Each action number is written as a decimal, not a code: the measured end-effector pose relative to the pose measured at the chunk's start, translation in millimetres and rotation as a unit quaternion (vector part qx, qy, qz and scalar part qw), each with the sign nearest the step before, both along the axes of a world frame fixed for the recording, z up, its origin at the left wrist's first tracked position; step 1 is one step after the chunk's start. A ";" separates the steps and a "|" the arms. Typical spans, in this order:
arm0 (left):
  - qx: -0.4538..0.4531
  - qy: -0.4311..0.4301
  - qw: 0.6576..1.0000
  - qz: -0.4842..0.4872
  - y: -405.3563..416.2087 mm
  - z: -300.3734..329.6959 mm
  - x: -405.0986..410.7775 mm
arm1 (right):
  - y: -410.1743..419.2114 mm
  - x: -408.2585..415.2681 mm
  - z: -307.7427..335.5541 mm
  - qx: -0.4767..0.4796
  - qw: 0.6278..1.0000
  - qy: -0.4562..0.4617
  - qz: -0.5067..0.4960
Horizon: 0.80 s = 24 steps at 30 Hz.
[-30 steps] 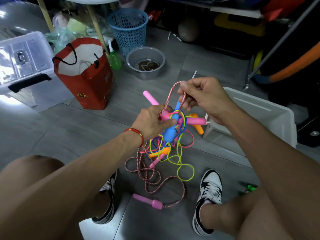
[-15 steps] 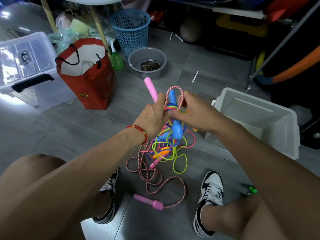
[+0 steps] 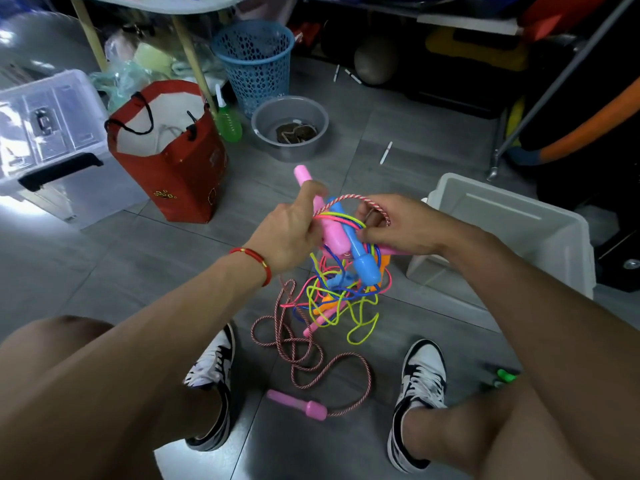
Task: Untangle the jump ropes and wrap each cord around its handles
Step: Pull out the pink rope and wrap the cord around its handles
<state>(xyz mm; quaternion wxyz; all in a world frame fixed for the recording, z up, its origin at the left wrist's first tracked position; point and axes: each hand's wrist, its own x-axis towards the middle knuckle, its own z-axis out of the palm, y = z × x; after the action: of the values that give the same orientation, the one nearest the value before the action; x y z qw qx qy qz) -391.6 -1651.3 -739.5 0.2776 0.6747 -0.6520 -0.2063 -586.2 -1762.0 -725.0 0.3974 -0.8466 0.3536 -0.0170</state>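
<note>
We held the tangle [image 3: 341, 271] above the floor between our feet: left hand [image 3: 291, 233] gripping a pink handle [image 3: 332, 233], right hand [image 3: 403, 226] pinching the braided cord [image 3: 349, 199]. The cords looked light and limp, the handles stiff, the better hold. We counted at least three pink handles, two blue; orange ones unclear.
</note>
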 end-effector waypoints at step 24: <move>0.159 0.003 0.978 0.135 -15.3 -10.8 25.7 | 8.2 1.2 22.4 -0.008 0.990 0.057 0.129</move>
<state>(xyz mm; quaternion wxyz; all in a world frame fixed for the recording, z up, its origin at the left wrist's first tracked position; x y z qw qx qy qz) -365.9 -1666.7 -750.3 0.1940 0.7915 -0.5131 -0.2696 -585.0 -1753.8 -702.6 0.3686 -0.8878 0.2636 0.0798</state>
